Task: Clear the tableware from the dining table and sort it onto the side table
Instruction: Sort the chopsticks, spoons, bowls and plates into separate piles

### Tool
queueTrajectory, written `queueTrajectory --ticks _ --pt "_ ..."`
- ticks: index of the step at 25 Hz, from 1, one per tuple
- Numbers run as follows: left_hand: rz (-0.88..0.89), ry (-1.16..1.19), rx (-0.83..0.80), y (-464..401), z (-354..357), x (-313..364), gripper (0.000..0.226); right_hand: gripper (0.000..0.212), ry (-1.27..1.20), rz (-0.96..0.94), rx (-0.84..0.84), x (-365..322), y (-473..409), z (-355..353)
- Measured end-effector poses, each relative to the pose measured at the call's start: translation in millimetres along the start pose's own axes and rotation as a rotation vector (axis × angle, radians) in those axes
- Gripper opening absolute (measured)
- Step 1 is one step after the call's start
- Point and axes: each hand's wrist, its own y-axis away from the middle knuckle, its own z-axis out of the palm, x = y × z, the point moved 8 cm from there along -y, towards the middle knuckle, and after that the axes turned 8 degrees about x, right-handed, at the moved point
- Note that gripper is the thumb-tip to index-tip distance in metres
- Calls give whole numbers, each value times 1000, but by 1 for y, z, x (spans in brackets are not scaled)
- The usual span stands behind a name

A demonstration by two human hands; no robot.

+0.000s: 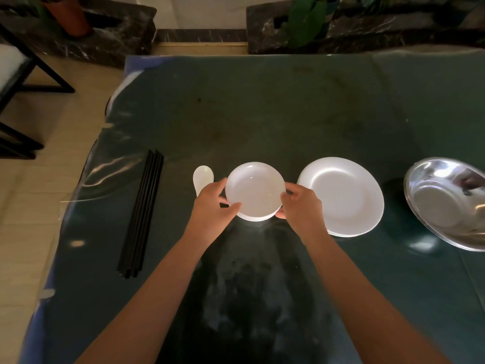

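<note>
White small dish, right at the middle of the desk, and both hands are on it. Left hand grips the near-left rim, thumb curled over the edge; right hand pinches the right rim, fingers tucked underneath. It looks as if there is a second rim just below, so this may be a small stack, though I cannot say for sure, nor whether the dish is resting or just off the surface. Just left of it lies a white spoon, partly behind the left hand. To the right, close beside, sits a larger white plate, then a steel bowl at the edge of view. Black chopsticks lie in a bundle well off to the left. My read: dishes are being sorted by kind, and this one is being placed among them. Next calls for a level, gentle set-down, rims lined up, then letting go.
</note>
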Motion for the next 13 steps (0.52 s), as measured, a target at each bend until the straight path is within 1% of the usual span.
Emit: queueTrajectory --ticks 3,4,5,7,8,9,11,13 --pt "-33 21 -4 1 -5 -8 57 25 3 32 -35 -1 0 -2" --pt "-35 31 18 4 -11 -13 60 27 13 37 -19 0 0 -9" --pt "-4 21 66 10 -22 -19 60 29 53 4 47 -5 -1 -20" --pt "128 -105 160 26 -48 -31 56 29 144 -182 234 -35 -7 -43" --pt "205 -188 171 36 -56 -37 55 29 157 -302 265 -58 -12 -46" --pt "287 -273 148 45 -59 -41 54 30 172 -410 228 -80 -20 -38" --pt "447 -424 41 57 -52 -49 54 32 244 -574 34 -121 -35 0" --pt "518 -485 -37 60 -43 -55 52 35 334 -651 -184 -147 -42 47"
